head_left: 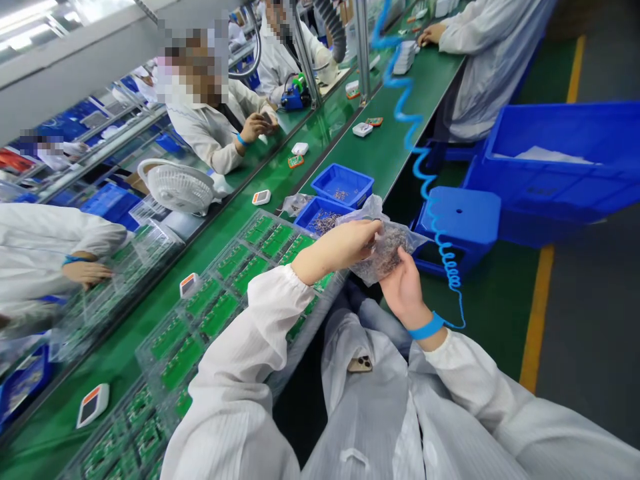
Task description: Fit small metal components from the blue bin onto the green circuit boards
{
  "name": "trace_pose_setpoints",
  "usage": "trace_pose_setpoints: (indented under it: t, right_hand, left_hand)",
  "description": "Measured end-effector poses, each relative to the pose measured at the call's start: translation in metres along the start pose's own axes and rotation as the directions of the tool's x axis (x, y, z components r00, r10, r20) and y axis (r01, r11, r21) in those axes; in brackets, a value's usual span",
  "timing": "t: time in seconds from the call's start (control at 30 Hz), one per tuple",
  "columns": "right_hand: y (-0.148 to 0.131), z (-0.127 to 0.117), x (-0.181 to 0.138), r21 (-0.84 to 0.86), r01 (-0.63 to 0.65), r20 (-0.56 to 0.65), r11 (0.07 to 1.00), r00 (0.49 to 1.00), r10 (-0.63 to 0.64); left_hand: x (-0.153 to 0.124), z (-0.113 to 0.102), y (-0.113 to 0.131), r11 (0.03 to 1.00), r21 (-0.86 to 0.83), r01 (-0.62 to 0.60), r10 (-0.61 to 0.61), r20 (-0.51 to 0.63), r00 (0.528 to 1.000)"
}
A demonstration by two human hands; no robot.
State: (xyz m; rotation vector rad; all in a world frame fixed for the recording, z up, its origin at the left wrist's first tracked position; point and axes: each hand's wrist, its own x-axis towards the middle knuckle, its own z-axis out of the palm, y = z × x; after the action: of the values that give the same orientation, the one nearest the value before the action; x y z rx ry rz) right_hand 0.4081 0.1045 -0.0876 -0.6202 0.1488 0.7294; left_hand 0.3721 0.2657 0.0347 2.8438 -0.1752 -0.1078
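My left hand (350, 243) pinches the top of a clear plastic bag (387, 250) filled with small dark parts, fingers closed on its upper edge. My right hand (405, 287), with a blue wrist strap (426, 327) and coiled blue cord (430, 200), cups the same bag from below. I hold the bag over my lap, just off the bench's edge. Two small blue trays (345, 180) of tiny parts sit on the green bench right beside it.
Clear trays of green circuit boards (225, 293) cover the bench in front of me. Small white devices (93, 403) lie along the green belt. A white fan (177, 187) stands across it. Other workers in white coats sit opposite and further down. A blue stool (463, 217) and blue crate (565, 167) stand to my right.
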Motion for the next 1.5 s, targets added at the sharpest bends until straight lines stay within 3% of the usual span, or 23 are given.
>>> trace_pose_setpoints:
  t: [0.37, 0.6, 0.83, 1.0, 1.1, 1.2, 1.3, 1.37, 1.43, 1.5]
  right_hand:
    - [0.005, 0.005, -0.001, -0.028, 0.009, 0.024, 1.000, 1.000, -0.008]
    - [0.007, 0.005, 0.001, -0.032, -0.004, 0.026, 0.999, 1.000, 0.004]
    - [0.005, 0.010, 0.004, -0.003, -0.025, 0.071, 1.000, 0.997, 0.025]
    - [0.002, 0.013, 0.005, -0.007, -0.039, 0.057, 0.999, 0.998, 0.039]
    - [0.000, 0.010, 0.008, -0.001, -0.028, 0.007, 1.000, 1.000, 0.028]
    - [-0.003, 0.004, 0.011, 0.003, -0.014, -0.031, 1.000, 0.999, 0.014]
    - [-0.009, -0.001, 0.012, 0.004, -0.001, -0.029, 1.000, 1.000, 0.001]
    - [-0.013, -0.003, 0.013, 0.009, 0.009, -0.030, 1.000, 1.000, -0.009]
    - [-0.015, -0.003, 0.014, 0.013, 0.024, -0.037, 1.000, 0.999, -0.023]
    - [-0.015, -0.003, 0.015, 0.003, 0.037, -0.040, 0.999, 0.999, -0.037]
  left_hand:
    - [-0.009, 0.000, -0.007, 1.000, -0.021, -0.018, 0.018, -0.020, 1.000]
    - [-0.014, -0.008, -0.009, 0.998, -0.066, -0.002, -0.006, -0.119, 0.993]
    - [-0.025, -0.027, -0.016, 0.957, -0.289, 0.026, -0.118, -0.303, 0.946]
    - [-0.032, -0.038, -0.021, 0.894, -0.448, -0.015, -0.155, -0.342, 0.927]
    - [-0.035, -0.042, -0.033, 0.802, -0.596, -0.039, -0.209, -0.341, 0.916]
    - [-0.033, -0.041, -0.057, 0.741, -0.667, -0.073, -0.285, -0.411, 0.866]
    - [-0.031, -0.034, -0.087, 0.773, -0.633, -0.044, -0.359, -0.493, 0.793]
    - [-0.030, -0.028, -0.101, 0.836, -0.544, 0.069, -0.395, -0.510, 0.764]
    - [-0.031, -0.023, -0.104, 0.887, -0.428, 0.175, -0.398, -0.515, 0.759]
    - [-0.032, -0.020, -0.093, 0.930, -0.325, 0.169, -0.328, -0.534, 0.779]
